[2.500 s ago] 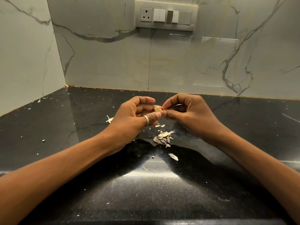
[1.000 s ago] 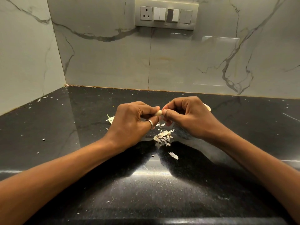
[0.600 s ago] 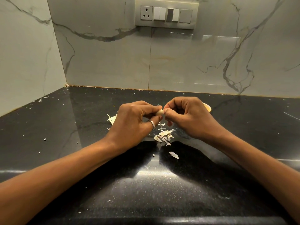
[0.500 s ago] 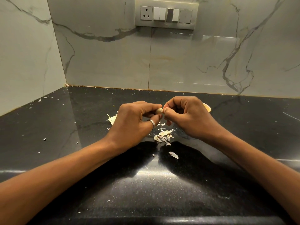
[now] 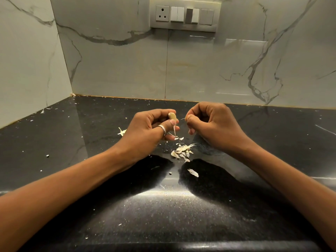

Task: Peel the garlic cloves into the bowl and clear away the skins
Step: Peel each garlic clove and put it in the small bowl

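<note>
The one view comes from a wide-angle camera on the person's head. It looks forward and down at close range onto a glossy black speckled stone countertop [image 5: 109, 206]. It faces a corner of grey-veined white marble wall tiles [image 5: 118, 70]. The left hand [image 5: 145, 128] and right hand [image 5: 212, 124] sit mid-frame, with the forearms entering from the bottom corners.

I get a dim, warm, yellowish picture. Light comes from overhead: a bright glare patch sits on the glossy black counter [image 5: 91, 135] near its front edge, and dark shadows pool under both arms [image 5: 81, 179]. The wall [image 5: 118, 70] carries thin streaks of reflection. Wide-angle bending bows the wall corner and the counter's edge toward the borders. The middle is sharp; the near edge looks soft.
</note>
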`<state>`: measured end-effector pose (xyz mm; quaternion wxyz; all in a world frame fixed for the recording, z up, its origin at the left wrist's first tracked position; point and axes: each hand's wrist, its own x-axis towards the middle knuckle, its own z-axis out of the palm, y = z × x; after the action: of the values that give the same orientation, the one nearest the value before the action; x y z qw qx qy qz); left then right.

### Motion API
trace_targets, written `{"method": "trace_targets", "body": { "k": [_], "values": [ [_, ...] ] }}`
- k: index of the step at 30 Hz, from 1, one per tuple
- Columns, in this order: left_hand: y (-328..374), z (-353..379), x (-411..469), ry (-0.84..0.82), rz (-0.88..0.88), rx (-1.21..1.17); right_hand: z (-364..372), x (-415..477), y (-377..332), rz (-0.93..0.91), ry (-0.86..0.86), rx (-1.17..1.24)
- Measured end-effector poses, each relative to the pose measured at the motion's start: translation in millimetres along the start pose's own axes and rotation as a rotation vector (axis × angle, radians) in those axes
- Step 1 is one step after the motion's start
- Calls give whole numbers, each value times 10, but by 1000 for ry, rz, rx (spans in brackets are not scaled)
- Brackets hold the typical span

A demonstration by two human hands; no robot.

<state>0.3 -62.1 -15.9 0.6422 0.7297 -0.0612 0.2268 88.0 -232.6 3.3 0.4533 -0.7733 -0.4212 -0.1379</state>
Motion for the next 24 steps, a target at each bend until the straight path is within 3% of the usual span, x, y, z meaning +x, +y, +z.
{"method": "trace_targets", "body": {
  "k": [6,24],
  "values": [
    [-59,-30,33,-41,-8,35,-3,-1,-1,-42,38,86],
    [-106,-43,39,-193,74,137,-21,24,57,-278,-53,-84]
  ]
}}
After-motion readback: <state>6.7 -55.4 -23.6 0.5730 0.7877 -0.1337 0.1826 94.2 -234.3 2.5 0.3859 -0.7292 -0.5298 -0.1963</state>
